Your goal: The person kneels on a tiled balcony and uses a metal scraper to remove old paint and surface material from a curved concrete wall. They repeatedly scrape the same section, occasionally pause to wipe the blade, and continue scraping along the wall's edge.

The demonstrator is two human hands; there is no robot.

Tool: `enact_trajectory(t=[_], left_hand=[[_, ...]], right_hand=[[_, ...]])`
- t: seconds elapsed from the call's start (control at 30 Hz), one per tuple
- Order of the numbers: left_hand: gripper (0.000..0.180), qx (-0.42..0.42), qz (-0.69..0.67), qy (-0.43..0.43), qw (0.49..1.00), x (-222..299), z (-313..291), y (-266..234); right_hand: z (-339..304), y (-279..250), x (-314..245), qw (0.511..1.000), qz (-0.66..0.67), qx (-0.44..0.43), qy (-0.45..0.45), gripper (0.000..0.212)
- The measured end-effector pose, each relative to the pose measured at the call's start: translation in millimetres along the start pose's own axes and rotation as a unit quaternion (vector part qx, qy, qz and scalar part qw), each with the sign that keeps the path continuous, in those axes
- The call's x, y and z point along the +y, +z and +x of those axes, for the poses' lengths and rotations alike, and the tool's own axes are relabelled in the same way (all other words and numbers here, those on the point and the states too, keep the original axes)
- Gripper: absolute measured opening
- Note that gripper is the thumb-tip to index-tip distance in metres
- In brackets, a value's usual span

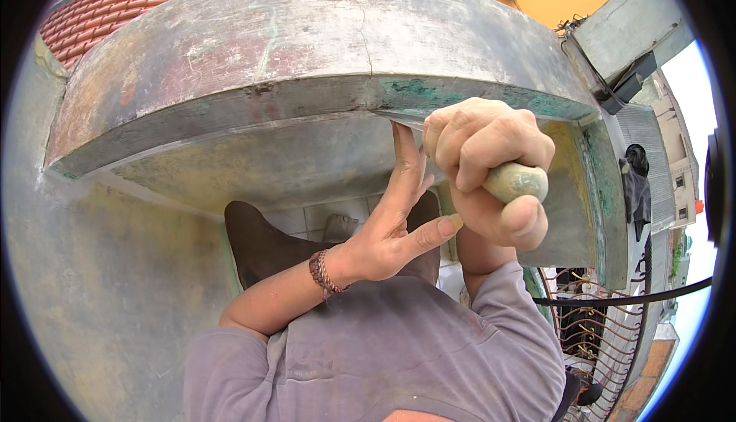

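Note:
My right hand [484, 150] is closed in a fist around the rounded, worn greenish handle of a scraper [519, 183]. Its thin metal blade points left and lies against the lower inner edge of a concrete parapet [307, 35], by a green-stained patch. My left hand [387, 234], with a braided bracelet on its wrist, has its fingers stretched out straight. Those fingertips reach up to the blade and seem to touch it; the exact contact is partly hidden. The left thumb points toward the right wrist and overlaps it in the picture.
A plastered wall [115, 292] stands close on my left. Tiled floor [337, 219] shows below, near my legs. On the right are a dark hanging cloth [635, 180], metal railing bars [606, 330] and a black cable [629, 299]. Beyond the parapet lie red roof tiles [123, 12].

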State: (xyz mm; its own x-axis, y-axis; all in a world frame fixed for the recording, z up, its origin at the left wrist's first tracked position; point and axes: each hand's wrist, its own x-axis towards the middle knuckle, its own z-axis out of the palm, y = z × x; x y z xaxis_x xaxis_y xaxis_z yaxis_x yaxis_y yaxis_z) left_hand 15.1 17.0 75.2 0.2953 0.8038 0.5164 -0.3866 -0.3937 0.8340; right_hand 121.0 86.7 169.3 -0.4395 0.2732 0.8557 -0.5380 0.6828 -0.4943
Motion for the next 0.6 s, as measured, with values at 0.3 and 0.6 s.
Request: enact_trajectory(t=[0.3,0.6], left_hand=[[0.1,0.007,0.012,0.008,1.0,-8,-5,1],[0.071,0.061,0.195,0.005,0.979,-12,-17,-7]], right_hand=[[-7,-6,2,1.0,0.009,-0.005,-0.02,0.055],[-45,-26,-16,0.989,0.081,0.113,0.042,0.04]])
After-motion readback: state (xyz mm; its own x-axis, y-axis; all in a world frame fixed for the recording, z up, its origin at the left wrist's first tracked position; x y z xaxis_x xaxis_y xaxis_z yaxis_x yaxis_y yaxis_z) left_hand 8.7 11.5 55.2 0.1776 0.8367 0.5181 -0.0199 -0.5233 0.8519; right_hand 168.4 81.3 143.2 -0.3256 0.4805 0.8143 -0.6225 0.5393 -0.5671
